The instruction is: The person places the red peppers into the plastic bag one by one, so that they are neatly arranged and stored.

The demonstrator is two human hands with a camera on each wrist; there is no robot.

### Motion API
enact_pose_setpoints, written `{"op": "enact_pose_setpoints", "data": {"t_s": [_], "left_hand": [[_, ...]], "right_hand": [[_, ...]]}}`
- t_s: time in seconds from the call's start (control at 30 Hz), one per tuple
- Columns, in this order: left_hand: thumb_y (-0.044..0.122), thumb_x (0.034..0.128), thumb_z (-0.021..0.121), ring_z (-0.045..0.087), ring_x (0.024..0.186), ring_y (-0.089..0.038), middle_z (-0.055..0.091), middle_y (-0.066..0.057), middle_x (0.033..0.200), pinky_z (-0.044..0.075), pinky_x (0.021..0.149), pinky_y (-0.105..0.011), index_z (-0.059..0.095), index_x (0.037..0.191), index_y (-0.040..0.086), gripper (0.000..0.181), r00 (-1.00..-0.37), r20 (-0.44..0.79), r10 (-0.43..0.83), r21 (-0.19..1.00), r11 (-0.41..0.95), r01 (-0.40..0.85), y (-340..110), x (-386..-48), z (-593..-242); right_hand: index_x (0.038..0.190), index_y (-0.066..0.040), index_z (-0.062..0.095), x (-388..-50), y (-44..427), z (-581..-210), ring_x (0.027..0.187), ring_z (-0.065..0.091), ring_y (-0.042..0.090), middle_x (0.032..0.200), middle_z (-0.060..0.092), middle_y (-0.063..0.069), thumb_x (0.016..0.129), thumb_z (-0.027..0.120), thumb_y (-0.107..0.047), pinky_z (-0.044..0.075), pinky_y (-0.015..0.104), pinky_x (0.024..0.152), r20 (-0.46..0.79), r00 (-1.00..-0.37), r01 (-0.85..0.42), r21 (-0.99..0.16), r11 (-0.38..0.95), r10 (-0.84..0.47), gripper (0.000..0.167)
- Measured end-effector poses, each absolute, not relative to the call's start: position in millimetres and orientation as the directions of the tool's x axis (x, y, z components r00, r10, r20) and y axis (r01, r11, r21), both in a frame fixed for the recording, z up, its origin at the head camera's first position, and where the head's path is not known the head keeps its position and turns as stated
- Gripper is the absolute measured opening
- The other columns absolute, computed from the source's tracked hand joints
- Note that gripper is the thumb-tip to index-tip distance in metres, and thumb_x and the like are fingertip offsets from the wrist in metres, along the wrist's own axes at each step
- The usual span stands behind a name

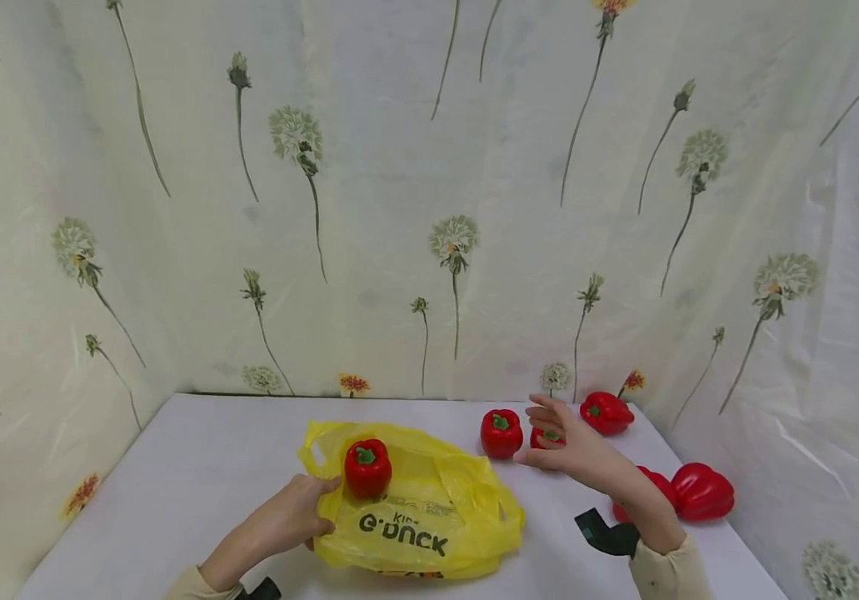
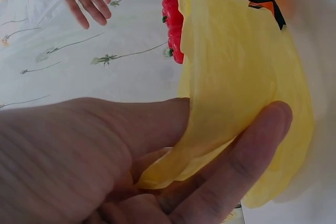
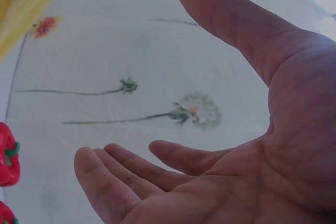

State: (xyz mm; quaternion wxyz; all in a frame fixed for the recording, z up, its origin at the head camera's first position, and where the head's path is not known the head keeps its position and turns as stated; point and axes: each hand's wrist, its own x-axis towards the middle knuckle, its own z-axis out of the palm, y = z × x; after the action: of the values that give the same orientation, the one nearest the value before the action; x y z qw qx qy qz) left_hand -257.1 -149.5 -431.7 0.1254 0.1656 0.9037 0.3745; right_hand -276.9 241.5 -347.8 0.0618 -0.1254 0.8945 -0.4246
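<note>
A yellow plastic bag (image 1: 466,500) with dark printed lettering lies on the table. My left hand (image 1: 296,515) grips its left edge; in the left wrist view the thumb goes behind the yellow film and fingers lie on the other side. A red bell pepper (image 1: 367,468) with a green stem stands upright at the bag; whether it is inside or on top I cannot tell. My right hand (image 1: 575,446) hovers with fingers spread and nothing held. Beside its fingertips stands another red pepper (image 1: 501,434), and one more pepper (image 1: 546,437) is partly hidden behind the hand.
Farther back on the right lies a red pepper (image 1: 606,413). Two more sit near the table's right edge, one pepper (image 1: 703,492) in plain sight, the other partly behind my right forearm. A curtain (image 1: 369,250) printed with dandelions surrounds the white table (image 1: 197,467).
</note>
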Motion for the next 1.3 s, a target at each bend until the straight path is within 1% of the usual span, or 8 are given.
{"op": "enact_pose_setpoints", "data": {"t_s": [0.17, 0.27, 0.4, 0.53, 0.63, 0.87, 1.03, 1.3], "left_hand": [[-0.004, 0.077, 0.072, 0.058, 0.048, -0.015, 0.061, -0.031, 0.117, 0.051, 0.045, -0.028, 0.049, 0.132, -0.014, 0.06, -0.916, -0.104, 0.387, 0.713, 0.672, 0.203, -150.5, -257.4, -431.4], [-0.005, 0.0775, 0.071, 0.059, 0.049, -0.016, 0.06, -0.032, 0.118, 0.052, 0.046, -0.029, 0.049, 0.132, -0.014, 0.06, -0.914, -0.107, 0.391, 0.717, 0.667, 0.201, -150.6, -256.9, -430.7], [-0.005, 0.0776, 0.071, 0.058, 0.049, -0.016, 0.06, -0.031, 0.118, 0.051, 0.045, -0.029, 0.049, 0.132, -0.014, 0.059, -0.913, -0.111, 0.393, 0.719, 0.666, 0.199, -149.8, -256.4, -431.0], [-0.005, 0.0774, 0.07, 0.057, 0.049, -0.015, 0.061, -0.03, 0.116, 0.051, 0.045, -0.03, 0.048, 0.132, -0.014, 0.06, -0.914, -0.11, 0.39, 0.717, 0.668, 0.198, -150.2, -256.6, -432.7], [-0.005, 0.0777, 0.071, 0.057, 0.049, -0.015, 0.061, -0.03, 0.116, 0.051, 0.045, -0.03, 0.048, 0.132, -0.014, 0.06, -0.914, -0.112, 0.39, 0.715, 0.67, 0.198, -150.4, -257.1, -433.6], [-0.004, 0.0783, 0.071, 0.057, 0.048, -0.015, 0.061, -0.03, 0.118, 0.051, 0.045, -0.028, 0.049, 0.132, -0.013, 0.059, -0.914, -0.129, 0.385, 0.714, 0.676, 0.185, -149.2, -259.3, -434.2], [-0.005, 0.0787, 0.07, 0.056, 0.049, -0.015, 0.06, -0.03, 0.12, 0.051, 0.046, -0.029, 0.049, 0.133, -0.013, 0.058, -0.914, -0.128, 0.385, 0.717, 0.673, 0.183, -149.9, -260.0, -435.3], [-0.006, 0.0791, 0.069, 0.056, 0.052, -0.016, 0.06, -0.028, 0.12, 0.051, 0.046, -0.028, 0.049, 0.133, -0.012, 0.058, -0.914, -0.137, 0.382, 0.715, 0.676, 0.176, -148.9, -259.8, -435.3]], "right_hand": [[0.152, -0.011, 0.016, -275.5, 262.2, -342.6, 0.137, 0.033, 0.045, 0.15, 0.033, 0.024, 0.08, 0.077, -0.038, 0.053, 0.047, 0.091, 0.029, -0.97, -0.179, -0.761, 0.624, -0.243, 0.098], [0.152, -0.009, 0.014, -273.6, 277.8, -344.6, 0.137, 0.032, 0.047, 0.15, 0.032, 0.026, 0.08, 0.076, -0.04, 0.052, 0.047, 0.092, 0.006, -0.977, -0.149, -0.738, 0.658, -0.214, 0.1], [0.152, -0.005, 0.009, -271.3, 302.7, -345.9, 0.136, 0.032, 0.049, 0.149, 0.03, 0.029, 0.082, 0.073, -0.042, 0.047, 0.054, 0.098, -0.02, -0.983, -0.114, -0.71, 0.695, -0.181, 0.102], [0.152, -0.005, 0.005, -267.8, 318.7, -340.3, 0.134, 0.028, 0.053, 0.149, 0.026, 0.031, 0.083, 0.072, -0.042, 0.046, 0.059, 0.095, -0.031, -0.988, -0.086, -0.711, 0.698, -0.154, 0.103], [0.153, -0.005, 0.004, -267.6, 320.5, -338.5, 0.133, 0.029, 0.054, 0.149, 0.026, 0.031, 0.083, 0.072, -0.042, 0.049, 0.057, 0.092, -0.029, -0.988, -0.085, -0.707, 0.702, -0.149, 0.104], [0.152, -0.005, 0.012, -277.6, 315.3, -347.9, 0.133, 0.034, 0.051, 0.148, 0.032, 0.03, 0.082, 0.073, -0.043, 0.051, 0.055, 0.09, -0.003, -0.987, -0.116, -0.689, 0.715, -0.162, 0.101], [0.15, -0.001, 0.014, -291.9, 312.9, -362.8, 0.133, 0.033, 0.051, 0.148, 0.032, 0.032, 0.081, 0.073, -0.046, 0.051, 0.053, 0.09, -0.038, -0.987, -0.089, -0.678, 0.729, -0.156, 0.101], [0.151, 0.001, 0.013, -310.4, 316.8, -385.1, 0.135, 0.03, 0.051, 0.15, 0.027, 0.033, 0.081, 0.071, -0.048, 0.05, 0.055, 0.092, -0.111, -0.987, -0.009, -0.693, 0.721, -0.119, 0.104]]}}
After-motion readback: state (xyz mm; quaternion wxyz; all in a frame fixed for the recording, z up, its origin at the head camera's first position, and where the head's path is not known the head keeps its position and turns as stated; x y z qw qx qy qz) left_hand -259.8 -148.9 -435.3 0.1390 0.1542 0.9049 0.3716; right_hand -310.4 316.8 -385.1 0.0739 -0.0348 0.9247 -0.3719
